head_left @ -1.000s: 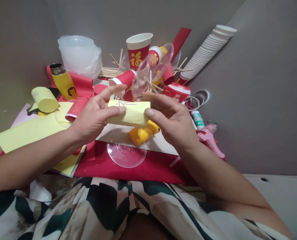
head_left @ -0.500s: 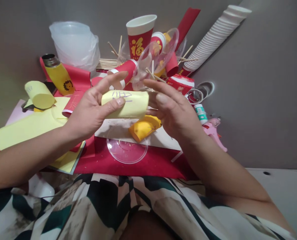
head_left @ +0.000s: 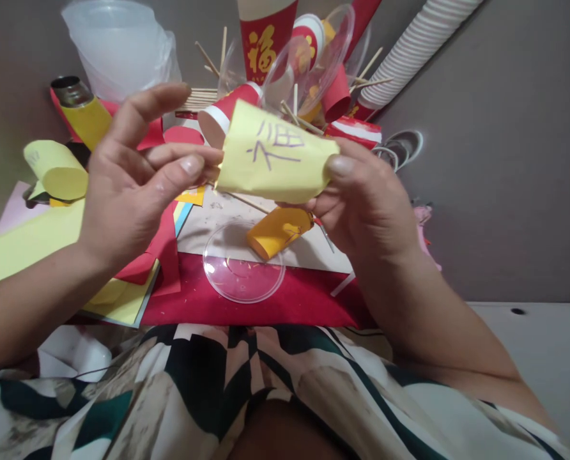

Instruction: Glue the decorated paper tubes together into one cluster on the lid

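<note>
My right hand [head_left: 366, 204] grips the narrow right end of a yellow paper cup [head_left: 270, 176], thumb on the near side and fingers beneath. A character is handwritten on it in purple lines. The cup lies sideways in the air above the table. At its wide left end is my left hand [head_left: 126, 172], its index finger raised and thumb apart from the cup. One left fingertip meets the cup's edge; whether it presses there I cannot tell. Below, an orange paper cup [head_left: 280, 233] lies on its side beside a clear plastic lid [head_left: 244, 291].
Behind stand a red cup with a gold character [head_left: 266, 48], clear lids and thin sticks [head_left: 292, 108]. A stack of white cups [head_left: 419, 48] leans on the right wall. Plastic tubs [head_left: 117, 51], a yellow bottle [head_left: 91, 121] and yellow paper [head_left: 36, 236] are at left.
The yellow cup has passed from my left hand's grip into my right hand and is raised and tilted. My left hand has moved left and its fingers have spread. The view has shifted slightly.
</note>
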`<control>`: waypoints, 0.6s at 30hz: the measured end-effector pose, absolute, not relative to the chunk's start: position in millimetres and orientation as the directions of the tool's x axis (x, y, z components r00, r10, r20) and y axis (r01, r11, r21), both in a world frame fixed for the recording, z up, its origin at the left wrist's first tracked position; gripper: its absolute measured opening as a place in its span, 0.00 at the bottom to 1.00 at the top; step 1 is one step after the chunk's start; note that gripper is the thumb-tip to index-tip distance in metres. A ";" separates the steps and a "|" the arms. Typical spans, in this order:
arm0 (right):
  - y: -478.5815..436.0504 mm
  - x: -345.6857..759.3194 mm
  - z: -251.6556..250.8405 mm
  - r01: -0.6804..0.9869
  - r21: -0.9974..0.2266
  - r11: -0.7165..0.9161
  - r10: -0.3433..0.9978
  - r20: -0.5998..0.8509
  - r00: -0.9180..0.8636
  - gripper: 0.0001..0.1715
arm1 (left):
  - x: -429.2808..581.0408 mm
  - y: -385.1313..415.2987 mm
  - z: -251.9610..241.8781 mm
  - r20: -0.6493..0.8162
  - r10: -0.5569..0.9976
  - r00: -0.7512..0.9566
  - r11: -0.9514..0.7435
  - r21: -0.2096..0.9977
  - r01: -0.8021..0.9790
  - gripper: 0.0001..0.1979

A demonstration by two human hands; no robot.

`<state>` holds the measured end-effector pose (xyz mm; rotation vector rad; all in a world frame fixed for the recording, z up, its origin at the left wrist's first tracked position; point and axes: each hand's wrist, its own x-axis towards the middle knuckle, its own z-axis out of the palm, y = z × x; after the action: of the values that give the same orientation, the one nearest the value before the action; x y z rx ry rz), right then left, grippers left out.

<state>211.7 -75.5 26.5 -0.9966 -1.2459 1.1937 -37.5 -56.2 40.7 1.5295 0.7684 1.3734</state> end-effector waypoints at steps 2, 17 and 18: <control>-80.3 214.7 26.4 -0.068 -0.982 0.175 0.984 0.177 -0.025 0.25 | -39.2 -56.2 40.0 0.398 0.898 0.186 -0.385 0.917 -0.107 0.12; -74.8 199.3 24.2 0.189 -0.894 0.406 0.864 0.308 -0.399 0.32 | -42.5 -45.2 41.0 -0.128 0.851 0.509 0.127 0.991 0.037 0.13; -74.2 202.1 23.6 0.235 -0.865 0.444 0.851 0.325 -0.412 0.34 | -44.7 -41.2 39.3 -0.160 0.842 0.516 0.165 0.986 0.037 0.13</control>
<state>202.1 -74.2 23.6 -0.9173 -1.8905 0.9660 -44.7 -41.2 39.3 1.2891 0.8737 0.6914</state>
